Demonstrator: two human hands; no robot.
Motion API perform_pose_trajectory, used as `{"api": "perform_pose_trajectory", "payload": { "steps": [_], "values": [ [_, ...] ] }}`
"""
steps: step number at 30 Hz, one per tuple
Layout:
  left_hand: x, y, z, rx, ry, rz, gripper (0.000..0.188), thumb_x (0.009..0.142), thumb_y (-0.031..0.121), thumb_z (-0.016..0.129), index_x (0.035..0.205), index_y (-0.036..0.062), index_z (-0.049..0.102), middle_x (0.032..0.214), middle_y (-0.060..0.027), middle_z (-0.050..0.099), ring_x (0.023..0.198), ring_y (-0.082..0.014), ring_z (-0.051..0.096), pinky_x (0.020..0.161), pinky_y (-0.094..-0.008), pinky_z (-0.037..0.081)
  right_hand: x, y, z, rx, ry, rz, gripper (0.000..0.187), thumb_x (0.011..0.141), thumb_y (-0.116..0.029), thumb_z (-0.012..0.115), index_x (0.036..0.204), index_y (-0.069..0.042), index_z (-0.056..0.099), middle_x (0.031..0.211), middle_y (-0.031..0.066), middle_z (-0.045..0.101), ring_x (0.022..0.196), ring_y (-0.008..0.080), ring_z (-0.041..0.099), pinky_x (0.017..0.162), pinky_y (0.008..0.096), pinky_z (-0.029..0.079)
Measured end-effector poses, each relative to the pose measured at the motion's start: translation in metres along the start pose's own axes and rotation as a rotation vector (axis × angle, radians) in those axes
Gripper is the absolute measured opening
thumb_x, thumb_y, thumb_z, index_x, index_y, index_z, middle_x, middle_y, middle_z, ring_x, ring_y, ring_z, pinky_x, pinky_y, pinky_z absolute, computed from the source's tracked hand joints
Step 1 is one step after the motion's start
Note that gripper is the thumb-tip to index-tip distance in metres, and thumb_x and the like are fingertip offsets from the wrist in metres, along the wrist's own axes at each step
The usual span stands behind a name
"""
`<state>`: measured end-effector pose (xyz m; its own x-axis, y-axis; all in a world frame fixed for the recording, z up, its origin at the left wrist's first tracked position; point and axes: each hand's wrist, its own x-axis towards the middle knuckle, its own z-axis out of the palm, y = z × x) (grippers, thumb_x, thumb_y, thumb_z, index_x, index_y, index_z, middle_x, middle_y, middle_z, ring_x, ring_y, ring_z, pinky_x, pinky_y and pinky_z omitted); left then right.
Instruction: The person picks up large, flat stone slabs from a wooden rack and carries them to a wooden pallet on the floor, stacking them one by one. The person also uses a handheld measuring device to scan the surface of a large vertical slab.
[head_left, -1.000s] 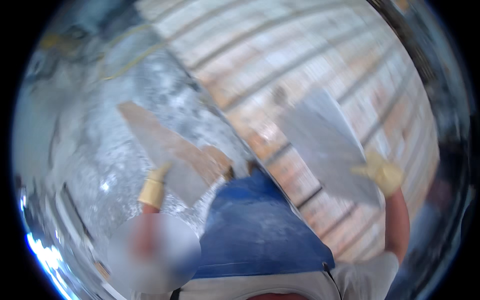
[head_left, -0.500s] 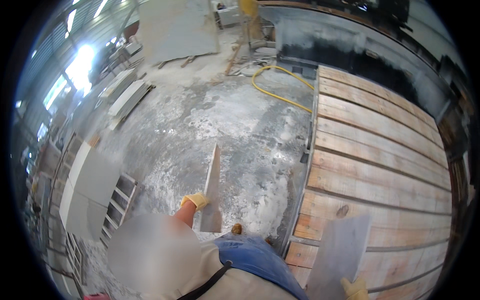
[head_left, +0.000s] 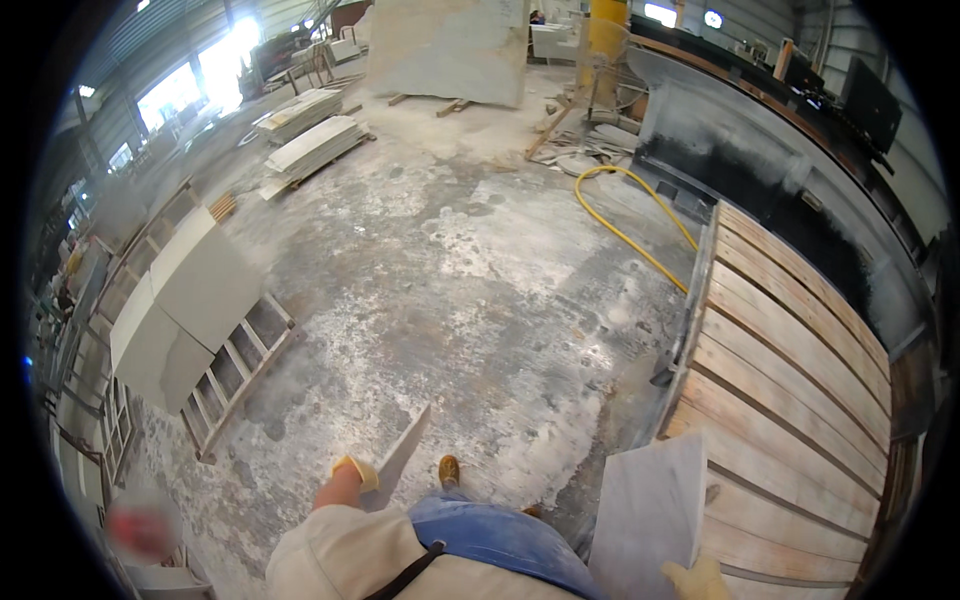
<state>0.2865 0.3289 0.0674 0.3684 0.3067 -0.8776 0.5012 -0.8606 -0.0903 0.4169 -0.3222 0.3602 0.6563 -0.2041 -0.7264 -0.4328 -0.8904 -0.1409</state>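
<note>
Pointing forward-right along long axis: narrow grey slab.

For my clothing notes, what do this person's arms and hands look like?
The left hand and right hand wear pale-yellow gloves; no markings can be made out. The cream left sleeve stops short of its glove, leaving some forearm bare. The right sleeve cannot be made out.

lower edge crops the right one of the hands

The gloved left hand and gloved right hand grip well apart, left forearm bare.
</note>
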Motion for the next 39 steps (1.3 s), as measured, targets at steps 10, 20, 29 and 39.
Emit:
{"api": "perform_pose_trajectory", "payload": {
  "steps": [10, 20, 29, 39],
  "values": [
    [0.150, -0.155, 0.153, -0.018, -0.107, 0.120, 0.046, 0.094, 0.037, 0.058, 0.131, 0.0151, 0.074, 0.138, -0.0124, 0.069, 0.126, -0.0344, 0.067, 0.096, -0.0511, 0.056, 0.096, -0.254, 0.077, 0.217, -0.021, -0.529, 0.052, 0.087, -0.033, 0.074, 0.115, 0.010, 0.072, 0.097, 0.0247, 0.075, 0.092, 0.0354, 0.073, 0.084, 0.0431, 0.056],
    [0.151, -0.220, 0.000, -0.332, -0.207, -0.088, 0.049, 0.097, 0.038, 0.053, 0.138, 0.0176, 0.069, 0.141, -0.0116, 0.067, 0.130, -0.0321, 0.064, 0.098, -0.0525, 0.053, 0.214, -0.481, 0.155, -0.132, 0.019, -0.416, 0.070, 0.085, -0.050, 0.074, 0.119, 0.011, 0.069, 0.114, 0.0334, 0.071, 0.112, 0.0475, 0.068, 0.096, 0.0480, 0.053],
    [0.212, -0.262, -0.088, -0.506, -0.149, -0.155, 0.054, 0.100, 0.046, 0.051, 0.145, 0.0184, 0.064, 0.147, -0.0109, 0.063, 0.137, -0.0302, 0.059, 0.106, -0.0493, 0.049, 0.383, -0.637, 0.197, -0.419, -0.041, -0.566, 0.064, 0.084, -0.050, 0.072, 0.108, 0.008, 0.073, 0.107, 0.0357, 0.071, 0.107, 0.0504, 0.068, 0.091, 0.0530, 0.054],
    [0.225, -0.270, -0.318, -0.953, -0.217, -0.492, 0.065, 0.096, 0.055, 0.050, 0.143, 0.0120, 0.065, 0.146, -0.0154, 0.063, 0.134, -0.0352, 0.061, 0.108, -0.0480, 0.046, 0.466, -0.867, 0.169, -0.511, -0.127, -0.571, 0.059, 0.084, -0.046, 0.070, 0.105, 0.009, 0.074, 0.103, 0.0368, 0.070, 0.104, 0.0508, 0.068, 0.089, 0.0532, 0.054]
  ]
}}
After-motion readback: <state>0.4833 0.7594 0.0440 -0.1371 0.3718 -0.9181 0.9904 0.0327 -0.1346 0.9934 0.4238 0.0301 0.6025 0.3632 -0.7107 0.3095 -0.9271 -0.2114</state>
